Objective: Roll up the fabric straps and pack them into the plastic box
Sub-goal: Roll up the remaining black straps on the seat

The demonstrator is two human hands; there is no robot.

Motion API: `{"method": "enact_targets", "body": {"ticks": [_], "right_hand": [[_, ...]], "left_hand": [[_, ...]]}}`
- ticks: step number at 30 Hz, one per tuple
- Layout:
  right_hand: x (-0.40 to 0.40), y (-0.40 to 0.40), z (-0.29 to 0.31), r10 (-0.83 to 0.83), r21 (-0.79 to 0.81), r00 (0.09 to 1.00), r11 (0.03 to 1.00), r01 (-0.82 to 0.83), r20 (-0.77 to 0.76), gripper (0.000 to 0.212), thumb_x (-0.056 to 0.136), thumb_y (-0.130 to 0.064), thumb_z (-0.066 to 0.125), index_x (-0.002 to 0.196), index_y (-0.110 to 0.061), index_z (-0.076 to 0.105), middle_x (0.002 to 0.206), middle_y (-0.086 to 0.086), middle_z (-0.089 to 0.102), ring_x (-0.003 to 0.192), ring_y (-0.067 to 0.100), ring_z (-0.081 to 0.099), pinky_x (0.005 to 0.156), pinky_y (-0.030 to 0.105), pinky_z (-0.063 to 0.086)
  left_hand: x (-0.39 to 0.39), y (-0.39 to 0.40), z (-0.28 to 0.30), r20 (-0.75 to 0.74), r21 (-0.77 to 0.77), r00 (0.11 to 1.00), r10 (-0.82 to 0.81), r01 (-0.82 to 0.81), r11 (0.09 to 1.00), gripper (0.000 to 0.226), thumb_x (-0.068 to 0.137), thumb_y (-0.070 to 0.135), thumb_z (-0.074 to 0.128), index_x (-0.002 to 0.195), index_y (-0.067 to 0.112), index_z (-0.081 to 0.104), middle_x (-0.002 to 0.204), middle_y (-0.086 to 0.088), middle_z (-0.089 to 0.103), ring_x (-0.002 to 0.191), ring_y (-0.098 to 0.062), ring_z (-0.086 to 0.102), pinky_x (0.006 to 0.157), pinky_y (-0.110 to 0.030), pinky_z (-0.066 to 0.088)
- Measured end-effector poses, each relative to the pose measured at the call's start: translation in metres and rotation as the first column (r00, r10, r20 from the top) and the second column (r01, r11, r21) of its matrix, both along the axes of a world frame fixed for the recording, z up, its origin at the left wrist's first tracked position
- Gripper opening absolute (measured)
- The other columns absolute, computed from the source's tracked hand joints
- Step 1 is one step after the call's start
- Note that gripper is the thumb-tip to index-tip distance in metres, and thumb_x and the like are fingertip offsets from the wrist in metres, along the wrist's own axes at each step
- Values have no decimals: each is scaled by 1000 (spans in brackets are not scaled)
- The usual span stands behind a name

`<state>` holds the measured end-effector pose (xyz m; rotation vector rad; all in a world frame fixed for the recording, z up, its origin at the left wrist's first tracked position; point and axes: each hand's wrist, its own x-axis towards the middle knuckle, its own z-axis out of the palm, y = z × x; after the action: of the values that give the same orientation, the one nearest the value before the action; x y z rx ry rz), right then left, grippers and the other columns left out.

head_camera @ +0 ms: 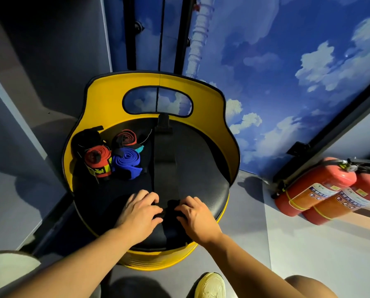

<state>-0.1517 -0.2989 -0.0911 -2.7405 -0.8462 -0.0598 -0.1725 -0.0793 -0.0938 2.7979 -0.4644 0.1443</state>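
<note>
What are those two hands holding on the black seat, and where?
A black fabric strap: the left hand and right hand grip its rolled end from either side, fingers curled over it.

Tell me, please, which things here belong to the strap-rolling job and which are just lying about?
Job:
- black fabric strap, gripped by left hand and right hand
- rolled red strap
- rolled blue strap
- rolled red-and-black strap
- rolled black strap

Lying about:
- two red fire extinguishers
- yellow barrel seat

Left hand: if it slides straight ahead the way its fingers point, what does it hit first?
Probably nothing close. The left hand, gripping the black strap, points up the black seat cushion. The blue roll lies left of that line, so likely the yellow backrest; depth unclear.
</note>
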Motion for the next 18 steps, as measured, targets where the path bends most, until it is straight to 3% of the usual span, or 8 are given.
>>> {"method": "enact_targets", "body": {"ticks": [4,9,12,15,18], "right_hand": [[0,3,-4,-23,-25,998,999,25,66,35,98,-35,44,115,-20,71,107,-3,61,87,20,57,72,33,49],[2,8,0,-75,-12,997,997,75,-25,37,102,-36,40,121,-21,68,106,1,63,91,23,57,80,36,47],[7,11,2,-134,59,988,989,139,-78,25,97,-32,50,114,-20,65,98,4,68,88,28,60,76,41,49],[9,13,0,-174,79,981,980,180,-84,16,95,-31,54,104,-18,61,89,6,67,81,30,59,68,42,49],[11,14,-2,-191,42,980,980,193,-48,22,98,-34,49,98,-19,65,87,5,64,79,29,58,67,43,50]], "left_hand": [[2,-3,1,23,-29,1000,-21,22,999,16,72,35,88,85,29,80,82,15,63,85,-12,59,74,-32,52],[3,-4,7,-160,-228,981,114,-149,962,14,92,32,68,106,29,65,89,14,64,95,-12,54,83,-30,47],[8,-5,7,-257,-274,950,175,-246,930,12,92,34,69,97,32,59,80,16,59,88,-12,56,78,-34,51],[13,-6,6,-252,-255,943,219,-283,925,8,91,36,69,89,33,62,81,15,62,88,-13,57,72,-30,47],[15,-9,4,-203,-261,948,244,-292,920,11,89,31,73,83,26,66,86,11,59,86,-15,56,70,-28,41]]}}
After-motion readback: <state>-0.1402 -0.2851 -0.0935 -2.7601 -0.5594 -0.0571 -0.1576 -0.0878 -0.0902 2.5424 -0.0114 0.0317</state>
